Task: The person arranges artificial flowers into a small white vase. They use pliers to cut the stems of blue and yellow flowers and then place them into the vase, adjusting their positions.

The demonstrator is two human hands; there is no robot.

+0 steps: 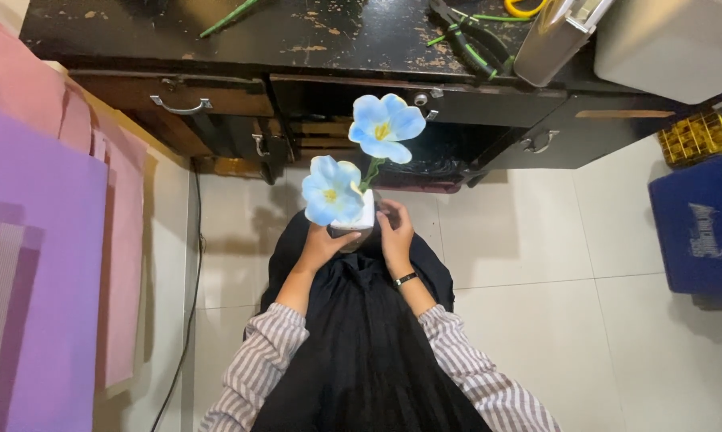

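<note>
A small white pot with two blue artificial flowers sits above my lap. One flower stands tall on a green stem, the other flower hangs lower to the left. My left hand cups the pot from the left and below. My right hand grips its right side; a dark watch is on that wrist. Both sleeves are striped, and a black skirt covers my knees.
A worn black desk with drawers stands ahead, holding pliers, green wire and a silver object. Pink and purple paper sheets hang at left. A blue bag and a yellow crate are at right on the white tiled floor.
</note>
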